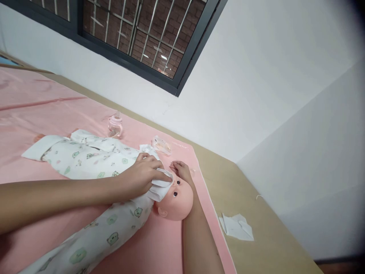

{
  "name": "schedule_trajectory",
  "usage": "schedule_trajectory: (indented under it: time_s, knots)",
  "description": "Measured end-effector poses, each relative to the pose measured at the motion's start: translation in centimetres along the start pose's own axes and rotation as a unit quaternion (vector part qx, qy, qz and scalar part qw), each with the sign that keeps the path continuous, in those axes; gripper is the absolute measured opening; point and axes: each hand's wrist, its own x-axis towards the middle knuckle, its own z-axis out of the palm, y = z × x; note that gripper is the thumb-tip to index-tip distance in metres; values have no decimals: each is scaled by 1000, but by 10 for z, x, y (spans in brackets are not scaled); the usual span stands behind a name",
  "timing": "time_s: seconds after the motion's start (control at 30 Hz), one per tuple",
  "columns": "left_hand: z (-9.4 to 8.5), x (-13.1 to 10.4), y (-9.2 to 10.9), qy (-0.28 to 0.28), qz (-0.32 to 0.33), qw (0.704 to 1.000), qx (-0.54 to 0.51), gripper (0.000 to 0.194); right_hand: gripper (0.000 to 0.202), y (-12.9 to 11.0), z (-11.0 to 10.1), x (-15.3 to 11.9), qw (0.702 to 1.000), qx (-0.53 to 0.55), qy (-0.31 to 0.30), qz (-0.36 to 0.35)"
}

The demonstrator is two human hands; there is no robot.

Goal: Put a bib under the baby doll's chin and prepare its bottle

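A baby doll (178, 207) lies on its back on a pink mat (159, 243), dressed in a white outfit (94, 152) with green animal prints. My left hand (145, 173) reaches across its chest and pinches a white tissue (162, 188) against the doll's mouth and chin. The tissue covers the lower face, while both eyes show. Beyond the head, my right hand (182, 171) rests beside the doll's far cheek, loosely curved with fingers apart and holding nothing that I can see. My right forearm runs along the crown of the head.
A pink baby bottle (115, 125) with handles stands behind the doll. Near its far shoulder lies a small clear plastic packet (161, 145). Another crumpled white tissue (236, 227) lies on the tan tabletop (265, 243). White walls and a barred window (137, 34) border the back.
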Motion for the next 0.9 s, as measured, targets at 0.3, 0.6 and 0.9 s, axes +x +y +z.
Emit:
schedule_trajectory:
  time_s: [0.3,0.6,0.9]
  knots:
    - [-4,2,-4,22,-7,1000,-9,60,19,1,0,4,999,-28,-19,7]
    - [-15,3,-3,29,-29,996,-74,52,16,0,0,2,1000,11,-20,9]
    - [-38,1,-1,99,-40,991,-81,36,33,-46,-22,-6,993,46,-104,-3]
